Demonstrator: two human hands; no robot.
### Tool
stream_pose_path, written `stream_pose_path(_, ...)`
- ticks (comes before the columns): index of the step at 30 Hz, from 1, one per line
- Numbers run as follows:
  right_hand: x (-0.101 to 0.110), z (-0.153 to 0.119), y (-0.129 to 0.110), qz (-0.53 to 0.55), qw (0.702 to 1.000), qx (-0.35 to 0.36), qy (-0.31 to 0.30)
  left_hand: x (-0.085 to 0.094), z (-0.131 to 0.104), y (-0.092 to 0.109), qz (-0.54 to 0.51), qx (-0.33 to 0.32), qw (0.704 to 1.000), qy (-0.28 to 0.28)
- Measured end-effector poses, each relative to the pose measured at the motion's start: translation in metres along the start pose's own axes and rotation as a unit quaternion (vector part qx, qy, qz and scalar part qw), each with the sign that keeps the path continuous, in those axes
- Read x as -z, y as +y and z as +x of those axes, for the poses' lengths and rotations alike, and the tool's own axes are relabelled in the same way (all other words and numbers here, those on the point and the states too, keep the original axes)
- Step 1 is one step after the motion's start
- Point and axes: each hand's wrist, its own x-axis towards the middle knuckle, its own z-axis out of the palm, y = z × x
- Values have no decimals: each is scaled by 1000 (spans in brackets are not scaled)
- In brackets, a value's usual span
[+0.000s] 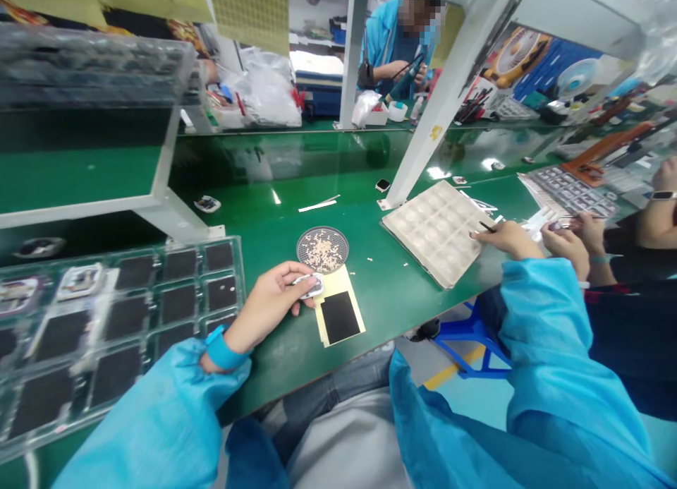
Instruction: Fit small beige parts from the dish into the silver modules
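My left hand point(275, 291), with a blue band at its wrist, is closed around a small white-rimmed watch case point(311, 285) with parts showing inside. It is held above the yellow sheet point(338, 284), which has a black rectangle point(340, 317) on it. Just beyond stands a round perforated dish point(301, 251) of tiny pale pieces point(322, 249). Off to the right, my right hand point(513, 240) pinches thin dark tweezers point(487, 227); only a short length shows. These fingers are at the right edge of a cream tray point(431, 228) with shallow round pockets.
A clear compartment tray point(240, 263) with black pads and several watch parts lies left. A metal post point(423, 122) rises behind the cream tray. A co-worker's hands point(574, 242) work close on my right; another person point(391, 44) is across the bench. A blue stool point(470, 341) stands below.
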Motion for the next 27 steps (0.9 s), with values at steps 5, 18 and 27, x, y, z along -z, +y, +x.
stream_pose_path(5, 4, -8, 2, 60, 995, 73, 40, -1, -2, 1, -12, -28, 999, 25)
stream_pose_path(18, -24, -122, -207, 326, 860, 392, 8, 4, -3, 6, -64, -64, 994, 68)
stream_pose_path(27, -67, -176, -300, 459, 769, 360, -263, 9, 6, -3, -112, -71, 983, 123)
